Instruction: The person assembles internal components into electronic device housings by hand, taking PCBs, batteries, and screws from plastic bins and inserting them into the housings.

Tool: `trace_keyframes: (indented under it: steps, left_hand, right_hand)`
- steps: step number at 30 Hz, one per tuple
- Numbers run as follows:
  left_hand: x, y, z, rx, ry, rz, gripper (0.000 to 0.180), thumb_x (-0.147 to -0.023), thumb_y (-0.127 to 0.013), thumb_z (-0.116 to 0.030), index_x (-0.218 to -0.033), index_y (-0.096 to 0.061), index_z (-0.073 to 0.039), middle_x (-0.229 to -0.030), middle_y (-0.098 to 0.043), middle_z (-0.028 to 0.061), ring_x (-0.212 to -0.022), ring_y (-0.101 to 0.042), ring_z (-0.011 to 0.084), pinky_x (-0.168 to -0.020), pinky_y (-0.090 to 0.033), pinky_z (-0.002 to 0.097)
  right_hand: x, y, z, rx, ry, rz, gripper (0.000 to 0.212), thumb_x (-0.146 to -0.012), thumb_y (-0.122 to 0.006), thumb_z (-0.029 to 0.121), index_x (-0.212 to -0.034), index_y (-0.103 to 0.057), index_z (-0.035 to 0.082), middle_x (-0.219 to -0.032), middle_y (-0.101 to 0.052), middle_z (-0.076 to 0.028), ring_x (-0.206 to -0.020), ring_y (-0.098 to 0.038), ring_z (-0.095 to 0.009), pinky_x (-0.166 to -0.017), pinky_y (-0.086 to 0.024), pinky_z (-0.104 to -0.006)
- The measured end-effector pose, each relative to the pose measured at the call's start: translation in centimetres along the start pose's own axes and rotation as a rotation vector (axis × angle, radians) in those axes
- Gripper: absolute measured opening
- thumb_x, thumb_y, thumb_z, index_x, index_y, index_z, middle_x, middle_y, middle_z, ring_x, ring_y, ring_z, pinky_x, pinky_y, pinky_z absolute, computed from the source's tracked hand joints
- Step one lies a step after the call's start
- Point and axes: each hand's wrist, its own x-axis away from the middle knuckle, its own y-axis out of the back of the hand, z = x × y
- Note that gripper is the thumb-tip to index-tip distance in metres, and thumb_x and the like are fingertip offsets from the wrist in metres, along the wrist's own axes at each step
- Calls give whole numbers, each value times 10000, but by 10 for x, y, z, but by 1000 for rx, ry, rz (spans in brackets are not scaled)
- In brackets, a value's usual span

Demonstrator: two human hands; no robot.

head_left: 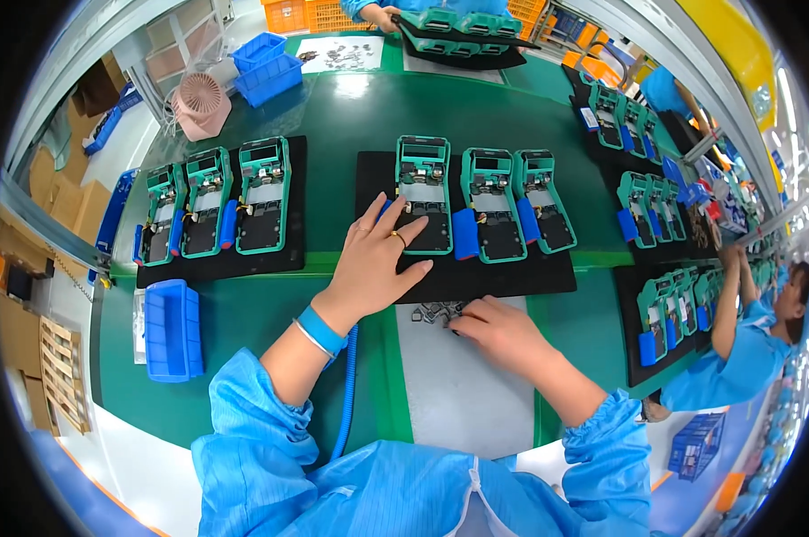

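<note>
My left hand (369,268) lies with spread fingers over the lower left part of a green device housing (438,234) with a circuit board inside. This is the leftmost of 3 such housings on a black mat (512,283); the two others, a middle housing (501,234) and a right housing (553,225), each have a blue block (465,234) at their left side. My right hand (505,333) is just below the mat, thumb and fingers pinched together at a small pile of metal parts (430,312). What sits between those fingertips is hidden.
Left stands another black mat (279,261) with 3 similar housings. Around the bench are a blue bin (174,331), stacked blue trays (270,76), a pink fan (200,103) and a blue coiled cord (348,394). Across, a co-worker's hand (382,18) holds a loaded mat; another person works at right.
</note>
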Motion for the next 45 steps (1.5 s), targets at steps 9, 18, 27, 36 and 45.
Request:
trace_keyframes:
  steps: [9, 18, 27, 36, 45]
  left_hand:
    - [-3, 0, 14, 6, -69, -54, 445, -735, -828, -176, -1169, -746, -124, -1358, -542, 91, -1260, -476, 339, -1022, -443, 479]
    - [5, 0, 14, 28, -82, -108, 416, -713, -837, -168, -1121, -762, -132, -1329, -567, 67, -1260, -484, 324, -1029, -425, 463]
    - [8, -8, 16, 114, -45, -132, 394, -760, -825, -241, -1125, -752, -109, -1399, -522, 116, -1318, -464, 360, -1058, -425, 463]
    - [3, -4, 17, 148, -39, -104, 385, -762, -827, -234, -1119, -748, -110, -1395, -532, 118, -1285, -488, 357, -1044, -436, 457]
    - [2, -4, 18, 190, -40, -101, 394, -733, -847, -225, -1108, -760, -138, -1361, -548, 88, -1233, -509, 354, -1036, -442, 451]
  right_hand:
    - [-6, 22, 11, 249, 106, 238, 114, -735, -638, 106, -843, -608, 85, -879, -589, -48, -888, -618, -233, -687, -562, -349]
    - [-13, 17, 42, 435, 83, 321, 100, -675, -646, 101, -751, -601, 56, -727, -609, -71, -714, -657, -217, -576, -572, -320]
    - [-31, 31, 43, 396, 127, 504, 116, -665, -656, 72, -761, -602, 36, -749, -637, -95, -731, -677, -236, -588, -576, -321]
    - [-42, 35, 43, 394, 119, 603, 124, -679, -655, 81, -789, -618, 39, -783, -657, -106, -744, -683, -261, -607, -579, -347]
    - [-145, 39, -44, 291, 106, -206, 105, -779, -735, 60, -862, -674, 82, -840, -545, -42, -797, -634, -242, -646, -549, -360]
